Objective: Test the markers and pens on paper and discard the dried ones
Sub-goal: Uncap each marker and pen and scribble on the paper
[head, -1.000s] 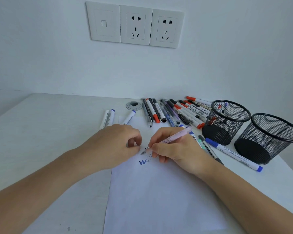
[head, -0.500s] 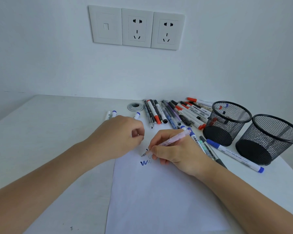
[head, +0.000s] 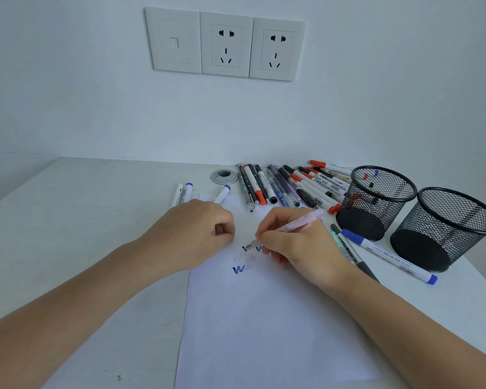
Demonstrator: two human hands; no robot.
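Pink pen (head: pixel 295 225) is pinched in right hand (head: pixel 298 242), tip on paper (head: pixel 264 318) near its far edge; left hand (head: pixel 194 234) is curled (contents can't be told). Faint stroke could be misjudged as dried.

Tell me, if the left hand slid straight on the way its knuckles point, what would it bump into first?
Probably the right hand, whose fingers hold the pink pen. The left hand is curled and faces it across a narrow strip of paper; depth is uncertain.
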